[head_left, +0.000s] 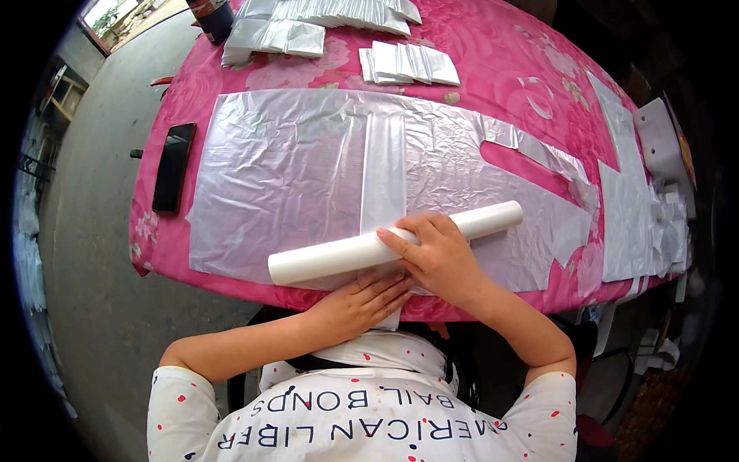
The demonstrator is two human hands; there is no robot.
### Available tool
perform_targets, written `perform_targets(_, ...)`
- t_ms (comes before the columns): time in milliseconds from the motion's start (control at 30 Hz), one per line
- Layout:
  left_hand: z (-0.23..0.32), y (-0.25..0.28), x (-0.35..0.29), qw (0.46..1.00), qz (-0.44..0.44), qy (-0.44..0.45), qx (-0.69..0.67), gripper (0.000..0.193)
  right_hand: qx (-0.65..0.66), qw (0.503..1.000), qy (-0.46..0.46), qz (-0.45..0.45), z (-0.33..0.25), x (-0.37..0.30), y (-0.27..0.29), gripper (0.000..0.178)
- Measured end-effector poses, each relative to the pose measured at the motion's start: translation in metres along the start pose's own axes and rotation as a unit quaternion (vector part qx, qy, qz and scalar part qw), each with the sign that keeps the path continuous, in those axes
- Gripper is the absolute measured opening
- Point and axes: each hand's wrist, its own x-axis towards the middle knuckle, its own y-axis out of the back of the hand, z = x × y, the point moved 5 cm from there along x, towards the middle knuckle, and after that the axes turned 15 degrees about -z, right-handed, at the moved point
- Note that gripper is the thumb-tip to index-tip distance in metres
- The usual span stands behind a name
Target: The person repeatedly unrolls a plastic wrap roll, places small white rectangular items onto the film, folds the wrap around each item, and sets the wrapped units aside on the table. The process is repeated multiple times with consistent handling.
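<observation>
A thin, see-through plastic carrier bag [277, 162] lies spread across the table, its handle cutout toward the right. Across its middle runs a narrow folded plastic strip [383, 162], which reaches down to the table's near edge. A long white tube [323, 262] lies slantwise over bag and strip, its right end farther from me. My right hand [435, 254] is closed around the tube near its middle. Just below the tube, my left hand [362, 304] rests flat with fingers stretched out, over the strip at the near edge.
A pink flowered cloth [339, 65] covers the table. A black phone [175, 168] lies at the left. Folded plastic bags [408, 63] sit in stacks at the back, beside a dark bottle [212, 19]. More plastic bags [627, 223] and a white box [658, 142] are at the right.
</observation>
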Motion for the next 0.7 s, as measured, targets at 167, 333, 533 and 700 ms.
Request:
perform_targets(167,0.001,-0.004,-0.001,1.0,-0.001,-0.003,0.005,0.054,-0.048,0.997,-0.03,0.06,0.049,0.053,0.007,0.051)
perform_targets(333,0.0,-0.003,-0.003,1.0,0.01,-0.011,0.002,0.051,-0.058,0.991,-0.068,0.104,0.097,0.098,0.02,0.051)
perform_targets(533,-0.007,0.003,-0.017,0.994,0.07,-0.027,-0.078,0.044,0.033,0.997,0.021,0.065,0.064,0.073,0.02,0.047)
perform_targets(700,-0.009,0.003,-0.024,0.978,0.104,-0.038,-0.179,0.041,0.138,0.976,0.098,-0.136,0.006,0.016,-0.013,0.056)
